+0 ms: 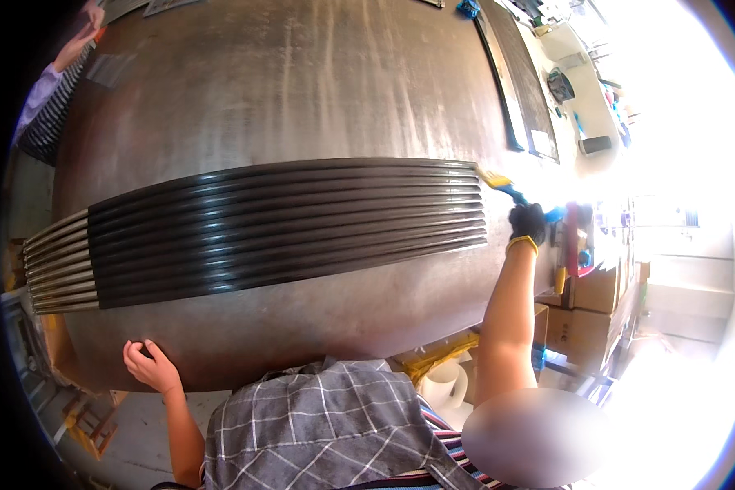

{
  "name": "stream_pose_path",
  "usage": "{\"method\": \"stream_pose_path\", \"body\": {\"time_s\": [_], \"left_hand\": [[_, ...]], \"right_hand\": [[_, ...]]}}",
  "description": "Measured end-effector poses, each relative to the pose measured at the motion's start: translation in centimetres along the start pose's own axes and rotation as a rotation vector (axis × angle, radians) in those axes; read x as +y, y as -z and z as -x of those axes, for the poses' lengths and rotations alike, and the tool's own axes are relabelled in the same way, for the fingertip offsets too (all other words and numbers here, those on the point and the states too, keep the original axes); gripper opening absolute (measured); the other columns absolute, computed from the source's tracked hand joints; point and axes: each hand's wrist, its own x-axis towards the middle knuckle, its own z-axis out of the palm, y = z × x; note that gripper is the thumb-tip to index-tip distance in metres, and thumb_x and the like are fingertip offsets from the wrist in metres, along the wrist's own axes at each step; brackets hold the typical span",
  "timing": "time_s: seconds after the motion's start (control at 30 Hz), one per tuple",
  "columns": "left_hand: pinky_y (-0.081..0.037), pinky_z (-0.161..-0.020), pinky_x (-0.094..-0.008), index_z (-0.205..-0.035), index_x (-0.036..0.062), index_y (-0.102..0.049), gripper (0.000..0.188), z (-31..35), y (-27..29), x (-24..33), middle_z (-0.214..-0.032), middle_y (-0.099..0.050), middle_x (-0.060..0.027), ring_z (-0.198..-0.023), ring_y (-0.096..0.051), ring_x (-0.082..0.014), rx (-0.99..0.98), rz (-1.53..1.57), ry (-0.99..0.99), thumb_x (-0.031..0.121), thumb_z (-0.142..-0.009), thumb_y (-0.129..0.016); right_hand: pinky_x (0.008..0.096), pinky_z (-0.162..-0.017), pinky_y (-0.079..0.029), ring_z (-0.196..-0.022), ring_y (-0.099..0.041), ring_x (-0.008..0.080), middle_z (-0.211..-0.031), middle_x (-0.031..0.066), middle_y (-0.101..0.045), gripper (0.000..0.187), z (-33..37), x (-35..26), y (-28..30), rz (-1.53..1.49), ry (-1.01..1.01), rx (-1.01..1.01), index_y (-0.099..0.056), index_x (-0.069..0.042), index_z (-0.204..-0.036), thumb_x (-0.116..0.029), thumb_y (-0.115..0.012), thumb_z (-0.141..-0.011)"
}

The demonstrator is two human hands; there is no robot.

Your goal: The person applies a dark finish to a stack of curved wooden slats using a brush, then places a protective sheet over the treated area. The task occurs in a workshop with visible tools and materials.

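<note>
Head view: beyond the left end of a row of long, parallel, glossy black rods with silvery ends (286, 224), lying across a brownish-grey, smooth tabletop (318, 98), a co-worker's bare hand (82, 41) shows below a pale purple sleeve (39, 102). On the near side of the rods, toward their silvery ends, the left hand (153, 369) is half open, fingers loosely curled; a dark spot among them is too small to identify. At the rods' right end, a blue-handled brush with yellow bristles (496, 179) is gripped by the closed right hand (527, 224), in a black glove with yellow cuff. Brown cardboard boxes (581, 331) stand farther right of the rods.
</note>
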Motion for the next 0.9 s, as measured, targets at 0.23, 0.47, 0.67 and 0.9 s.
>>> {"method": "stream_pose_path", "body": {"time_s": [0.23,0.47,0.67,0.9], "left_hand": [[-0.036,-0.092,-0.0451,-0.097,0.0065,-0.052,0.02,0.0,3.6,1.3,-0.123,-0.05,-0.0134,-0.111,-0.047,-0.0325,-0.153,-0.011,0.009,0.022,-0.086,-0.059],[-0.038,-0.09,-0.0421,-0.094,0.0049,-0.054,0.014,-2.4,0.8,-4.7,-0.11,-0.056,-0.0111,-0.106,-0.05,-0.03,0.039,0.353,-0.075,0.015,-0.086,-0.059],[-0.038,-0.091,-0.0431,-0.098,0.005,-0.055,0.015,-9.4,0.0,-10.3,-0.112,-0.056,-0.0112,-0.106,-0.05,-0.0305,0.174,0.414,-0.19,0.014,-0.087,-0.059],[-0.037,-0.094,-0.0434,-0.103,0.005,-0.055,0.021,-14.7,-0.4,-13.7,-0.121,-0.051,-0.0126,-0.115,-0.046,-0.0304,0.198,0.31,-0.169,0.02,-0.089,-0.058]], "right_hand": [[0.0359,-0.066,-0.048,-0.074,-0.062,0.0265,-0.085,0.0093,-0.064,0.027,7.8,-9.4,0.7,0.008,0.61,0.016,-0.063,-0.013,-0.107,-0.008,-0.055,-0.082],[0.0363,-0.061,-0.048,-0.07,-0.06,0.0276,-0.085,0.0084,-0.062,0.033,29.9,-22.7,3.2,0.026,1.186,-0.398,-0.06,-0.014,-0.113,-0.007,-0.06,-0.08],[0.0317,-0.056,-0.047,-0.057,-0.057,0.0191,-0.067,0.0042,-0.061,0.016,21.9,-16.9,-2.2,-1.094,-0.023,-0.695,-0.062,-0.002,-0.095,-0.012,-0.054,-0.085],[0.0372,-0.077,-0.05,-0.083,-0.064,0.0289,-0.095,0.0115,-0.067,0.026,17.1,-19.1,0.9,-0.24,0.397,0.049,-0.066,-0.016,-0.104,-0.014,-0.059,-0.08]]}}
